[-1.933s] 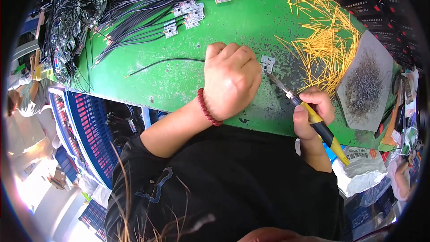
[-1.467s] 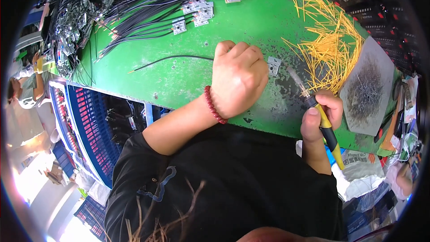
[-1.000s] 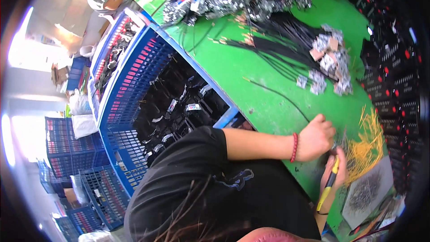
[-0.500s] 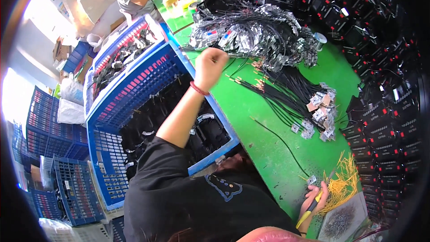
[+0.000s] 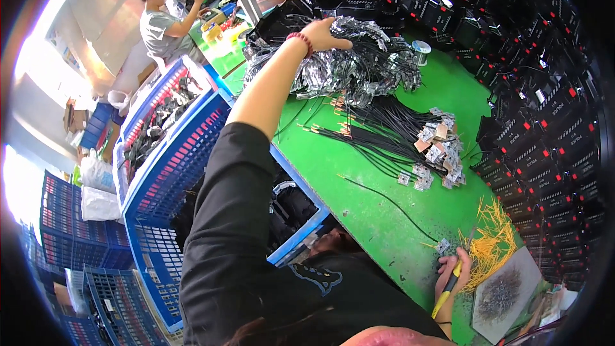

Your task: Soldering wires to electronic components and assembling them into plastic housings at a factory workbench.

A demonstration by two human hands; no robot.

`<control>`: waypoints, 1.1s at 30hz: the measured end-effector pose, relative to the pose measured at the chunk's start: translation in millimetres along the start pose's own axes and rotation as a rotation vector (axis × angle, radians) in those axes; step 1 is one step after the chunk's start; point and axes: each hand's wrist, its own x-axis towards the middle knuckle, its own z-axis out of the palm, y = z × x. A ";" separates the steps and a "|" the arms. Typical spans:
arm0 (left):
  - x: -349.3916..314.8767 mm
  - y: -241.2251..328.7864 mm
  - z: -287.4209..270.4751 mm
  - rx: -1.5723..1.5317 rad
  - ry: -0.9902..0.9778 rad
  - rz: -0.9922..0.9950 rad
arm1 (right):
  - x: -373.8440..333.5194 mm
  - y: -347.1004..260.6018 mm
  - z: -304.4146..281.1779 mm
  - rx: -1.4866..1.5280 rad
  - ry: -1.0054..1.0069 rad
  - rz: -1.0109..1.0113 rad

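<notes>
My left hand (image 5: 325, 35), a red bead bracelet at its wrist, is stretched over a heap of black cables with silver foil pieces (image 5: 359, 67). Its fingers are apart and I see nothing held in them. At the lower right, my right hand (image 5: 450, 270) is closed round the yellow and black handle of what looks like a soldering iron (image 5: 450, 282). Just ahead of that hand lies a small silver plate (image 5: 443, 246), with one black cable (image 5: 397, 207) running from it across the green table (image 5: 320, 182). A pile of thin yellow wires (image 5: 490, 243) is beside the hand.
A bundle of black cables with silver plates (image 5: 442, 147) lies mid-table, near a wire spool (image 5: 421, 48). Black boxed units (image 5: 538, 173) are stacked along the right. A blue crate (image 5: 173, 179) stands left; a grey plate (image 5: 506, 298) lies lower right. Another person (image 5: 163, 25) sits far left.
My left hand has moved forward from the near edge of the foil heap to over it, its fingers opening out. My right hand keeps the tool near the silver plate. The view has shifted slightly.
</notes>
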 end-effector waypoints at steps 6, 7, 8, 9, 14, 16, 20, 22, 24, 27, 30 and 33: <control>61.1 16.1 21.2 0.363 -0.516 -0.298 | 0.7 3.0 -0.5 0.073 0.021 0.029; 63.1 15.7 20.5 0.529 -0.471 -0.177 | 0.1 5.2 2.1 0.075 0.053 0.011; 68.7 6.1 18.9 0.534 -0.440 -0.182 | -0.5 4.0 1.4 0.075 0.054 0.011; 66.1 -0.9 22.0 0.541 -0.413 -0.141 | -1.4 2.8 -0.1 0.093 0.050 0.041; 50.9 5.2 29.6 0.580 -0.097 0.020 | 6.1 1.5 -0.5 0.113 0.055 0.101; 50.8 10.3 17.1 0.517 0.054 0.081 | 5.3 -2.9 -1.0 0.117 0.048 0.101; 59.8 23.9 -28.8 0.477 0.217 0.254 | 7.6 -5.4 0.0 0.111 0.060 0.118; 56.7 34.2 -57.3 0.478 0.266 0.369 | 7.3 -3.3 0.1 0.115 0.063 0.140; 53.6 25.3 -80.5 0.485 0.328 0.564 | 7.2 -4.4 0.2 0.118 0.067 0.167; 33.4 -10.7 -83.3 0.612 0.377 0.602 | 6.9 -3.3 -0.4 0.142 0.080 0.169; -3.1 -85.2 -51.7 0.847 0.340 0.571 | 8.0 -1.6 -0.1 0.130 0.070 0.112; -29.5 -129.2 10.9 1.012 0.157 0.249 | 7.7 2.8 1.0 0.124 0.116 0.142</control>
